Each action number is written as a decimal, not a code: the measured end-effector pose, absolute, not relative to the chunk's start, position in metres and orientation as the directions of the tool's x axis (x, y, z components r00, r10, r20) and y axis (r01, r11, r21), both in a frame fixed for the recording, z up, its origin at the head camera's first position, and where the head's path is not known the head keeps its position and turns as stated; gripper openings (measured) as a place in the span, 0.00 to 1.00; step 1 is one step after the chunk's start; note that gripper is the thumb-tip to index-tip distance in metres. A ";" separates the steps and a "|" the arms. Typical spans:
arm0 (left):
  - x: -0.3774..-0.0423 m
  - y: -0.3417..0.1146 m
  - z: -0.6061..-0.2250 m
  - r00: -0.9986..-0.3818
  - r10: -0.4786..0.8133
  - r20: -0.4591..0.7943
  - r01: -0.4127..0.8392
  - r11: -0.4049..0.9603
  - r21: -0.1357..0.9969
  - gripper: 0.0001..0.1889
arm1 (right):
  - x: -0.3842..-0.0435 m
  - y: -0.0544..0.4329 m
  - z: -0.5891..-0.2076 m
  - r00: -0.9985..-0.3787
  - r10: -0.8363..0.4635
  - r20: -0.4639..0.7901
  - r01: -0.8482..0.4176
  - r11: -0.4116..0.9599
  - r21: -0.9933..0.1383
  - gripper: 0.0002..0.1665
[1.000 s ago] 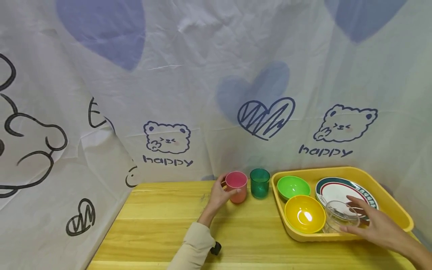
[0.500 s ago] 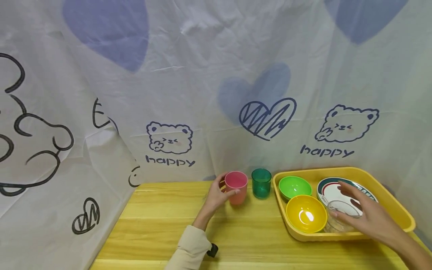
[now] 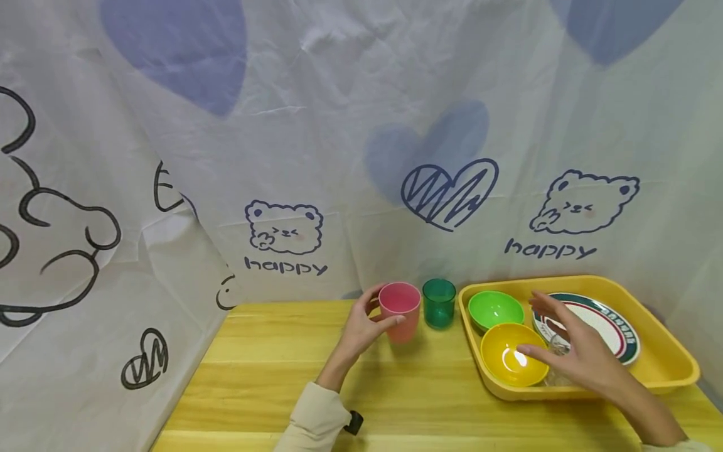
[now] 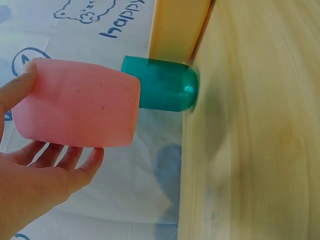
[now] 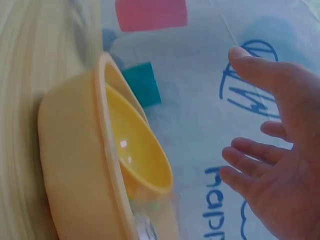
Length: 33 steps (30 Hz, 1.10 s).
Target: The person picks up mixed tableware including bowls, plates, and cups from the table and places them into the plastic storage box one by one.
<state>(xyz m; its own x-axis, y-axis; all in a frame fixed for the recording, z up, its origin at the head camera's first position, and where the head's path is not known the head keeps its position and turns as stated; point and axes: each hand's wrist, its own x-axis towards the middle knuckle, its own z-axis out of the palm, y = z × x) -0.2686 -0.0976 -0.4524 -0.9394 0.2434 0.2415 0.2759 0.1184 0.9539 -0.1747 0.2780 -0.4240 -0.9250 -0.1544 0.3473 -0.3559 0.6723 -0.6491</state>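
Note:
My left hand point(image 3: 361, 326) grips a pink cup point(image 3: 400, 314), thumb on one side and fingers on the other. In the left wrist view the pink cup point(image 4: 75, 102) is clear of the tabletop. Just right of it stands a green translucent cup point(image 3: 439, 304). My right hand point(image 3: 582, 351) hovers over the yellow tray point(image 3: 672, 370), fingers spread and holding nothing. Below it are a yellow bowl point(image 3: 505, 364) and a clear glass point(image 3: 556, 376), mostly hidden by the hand. The right wrist view shows the right hand point(image 5: 270, 150) apart from the yellow bowl point(image 5: 140, 145).
A light green bowl point(image 3: 496, 309) and a white plate point(image 3: 593, 323) with a green and red rim also lie in the tray. A printed cloth point(image 3: 339, 157) hangs behind the wooden table point(image 3: 254, 370).
My right hand has left the clear glass and moved up and to the left, over the yellow bowl. The pink cup in my left hand has risen a little.

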 end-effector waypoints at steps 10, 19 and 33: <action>-0.257 -0.098 -0.439 -0.916 0.288 0.278 0.317 0.098 0.943 0.35 | -0.183 0.246 -0.422 -0.892 -0.200 0.404 -0.442 0.570 -0.693 0.56; -0.240 -0.096 -0.430 -0.897 0.336 0.288 0.325 0.059 0.944 0.35 | -0.187 0.217 -0.421 -0.891 -0.222 0.397 -0.453 0.504 -0.735 0.53; -0.224 -0.095 -0.428 -0.877 0.377 0.297 0.335 0.038 0.942 0.35 | -0.191 0.181 -0.428 -0.893 -0.305 0.331 -0.434 0.394 -0.810 0.49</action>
